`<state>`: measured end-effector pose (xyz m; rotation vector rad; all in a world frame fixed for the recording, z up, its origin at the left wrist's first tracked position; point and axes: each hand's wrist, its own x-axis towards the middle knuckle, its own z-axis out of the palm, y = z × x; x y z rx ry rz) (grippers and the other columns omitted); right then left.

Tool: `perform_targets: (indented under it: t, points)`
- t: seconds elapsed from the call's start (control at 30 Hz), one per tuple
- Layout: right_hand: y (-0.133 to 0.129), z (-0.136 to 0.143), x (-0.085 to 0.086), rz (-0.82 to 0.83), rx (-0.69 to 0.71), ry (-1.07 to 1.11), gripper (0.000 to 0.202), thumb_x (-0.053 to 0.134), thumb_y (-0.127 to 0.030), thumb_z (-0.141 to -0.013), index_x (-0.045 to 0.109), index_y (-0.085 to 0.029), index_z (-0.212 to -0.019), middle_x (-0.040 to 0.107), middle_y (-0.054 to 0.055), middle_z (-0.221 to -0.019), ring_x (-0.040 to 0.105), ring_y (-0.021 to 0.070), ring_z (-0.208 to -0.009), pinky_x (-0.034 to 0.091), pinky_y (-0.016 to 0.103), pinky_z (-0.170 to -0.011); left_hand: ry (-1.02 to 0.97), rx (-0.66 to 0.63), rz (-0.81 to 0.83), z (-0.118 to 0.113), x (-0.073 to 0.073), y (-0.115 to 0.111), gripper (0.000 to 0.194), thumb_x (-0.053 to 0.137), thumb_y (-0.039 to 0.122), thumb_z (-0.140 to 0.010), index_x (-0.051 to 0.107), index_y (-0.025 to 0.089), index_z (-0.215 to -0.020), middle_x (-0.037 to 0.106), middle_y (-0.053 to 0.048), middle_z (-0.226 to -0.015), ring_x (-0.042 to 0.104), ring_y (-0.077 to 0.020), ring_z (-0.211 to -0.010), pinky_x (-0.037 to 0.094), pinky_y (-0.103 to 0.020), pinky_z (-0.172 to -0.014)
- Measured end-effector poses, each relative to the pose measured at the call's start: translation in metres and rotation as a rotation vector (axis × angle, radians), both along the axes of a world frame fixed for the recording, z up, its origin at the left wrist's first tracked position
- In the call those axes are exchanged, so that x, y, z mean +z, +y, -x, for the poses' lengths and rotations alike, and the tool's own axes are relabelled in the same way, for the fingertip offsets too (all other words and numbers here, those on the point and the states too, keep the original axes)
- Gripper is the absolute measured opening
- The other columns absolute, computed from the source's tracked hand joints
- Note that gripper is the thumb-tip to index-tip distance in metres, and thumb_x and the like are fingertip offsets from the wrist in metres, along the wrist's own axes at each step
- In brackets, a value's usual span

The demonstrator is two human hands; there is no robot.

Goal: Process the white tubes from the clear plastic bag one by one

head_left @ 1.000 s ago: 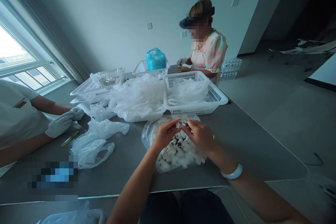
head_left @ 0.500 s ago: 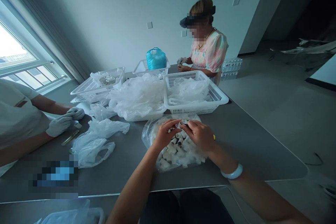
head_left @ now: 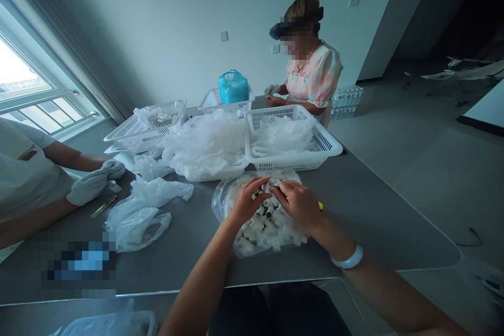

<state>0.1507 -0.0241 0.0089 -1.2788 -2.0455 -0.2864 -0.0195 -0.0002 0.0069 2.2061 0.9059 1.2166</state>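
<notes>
A small white ring-shaped piece is pinched between my two hands, above a clear plastic bag on the grey table. My left hand holds it between thumb and fingers from the left. From the right, my right hand has its thumb and fingertips against the piece; whether a smaller part is between them is hard to see. Under my hands the open bag holds several short white tube pieces. A bit of something yellow shows beside my right hand.
White baskets with clear plastic bags stand behind my hands. A loose clear bag lies to the left, near a co-worker's gloved hands. Another person works at the far side, beyond a blue bag.
</notes>
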Motion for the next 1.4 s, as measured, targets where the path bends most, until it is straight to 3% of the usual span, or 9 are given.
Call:
perform_targets:
  t: [0.17,0.37,0.63,0.83,1.13,1.27,1.4]
  points:
    - [0.0,0.0,0.0,0.066,0.009,0.002,0.05,0.023,-0.048,-0.095,0.053,-0.018,-0.069,0.06,0.004,-0.064,0.055,0.0136,-0.061,0.029,0.025,-0.054,0.038,0.033,-0.041,0.0,0.002,-0.001,0.038,0.065,0.037,-0.077,0.06,0.023,-0.111,0.059,-0.007,-0.098,0.058,-0.0172,-0.085,0.051,-0.03,-0.074]
    - [-0.001,0.0,-0.001,0.054,0.009,-0.002,0.054,0.021,-0.054,-0.094,0.053,-0.017,-0.069,0.059,0.005,-0.063,0.055,0.0137,-0.06,0.03,0.024,-0.053,0.078,0.09,0.057,-0.006,0.003,-0.008,0.026,0.06,0.031,-0.081,0.061,0.02,-0.104,0.059,-0.001,-0.076,0.05,-0.0094,-0.057,0.047,-0.022,-0.057]
    - [0.001,-0.001,-0.002,0.024,-0.027,0.005,0.054,0.021,-0.052,-0.094,0.053,-0.017,-0.067,0.059,0.004,-0.062,0.055,0.0136,-0.059,0.029,0.024,-0.054,-0.03,-0.085,0.147,-0.005,0.005,-0.008,0.034,0.051,0.029,-0.086,0.056,0.017,-0.118,0.06,-0.004,-0.081,0.052,-0.0087,-0.059,0.045,-0.019,-0.052]
    - [-0.002,-0.001,0.0,-0.008,0.015,0.005,0.052,0.025,-0.048,-0.095,0.052,-0.018,-0.063,0.056,0.002,-0.056,0.054,0.0123,-0.055,0.027,0.024,-0.052,-0.105,0.03,0.163,-0.008,-0.005,-0.004,0.028,0.058,0.033,-0.082,0.065,0.018,-0.104,0.063,-0.002,-0.07,0.048,-0.0082,-0.053,0.043,-0.019,-0.05]
    - [0.001,-0.001,-0.002,0.017,-0.043,0.029,0.051,0.025,-0.053,-0.093,0.051,-0.018,-0.066,0.057,0.002,-0.058,0.055,0.0135,-0.057,0.027,0.024,-0.052,-0.119,-0.001,0.213,-0.007,0.002,-0.009,0.033,0.053,0.032,-0.085,0.061,0.016,-0.113,0.066,-0.004,-0.074,0.05,-0.009,-0.054,0.043,-0.02,-0.05]
    - [0.002,-0.002,-0.002,0.038,-0.039,0.032,0.05,0.024,-0.053,-0.094,0.049,-0.019,-0.067,0.056,0.002,-0.059,0.054,0.0131,-0.057,0.027,0.024,-0.052,-0.091,0.072,0.17,-0.007,0.001,-0.008,0.03,0.055,0.029,-0.084,0.062,0.018,-0.111,0.07,-0.005,-0.084,0.06,-0.0127,-0.067,0.05,-0.023,-0.063]
    - [0.002,-0.002,-0.002,0.029,-0.047,0.033,0.051,0.023,-0.053,-0.094,0.05,-0.019,-0.068,0.056,0.002,-0.058,0.055,0.0133,-0.057,0.027,0.024,-0.052,-0.087,0.106,0.101,-0.009,-0.003,-0.007,0.027,0.057,0.026,-0.083,0.064,0.021,-0.109,0.071,-0.006,-0.093,0.064,-0.0146,-0.071,0.053,-0.025,-0.064]
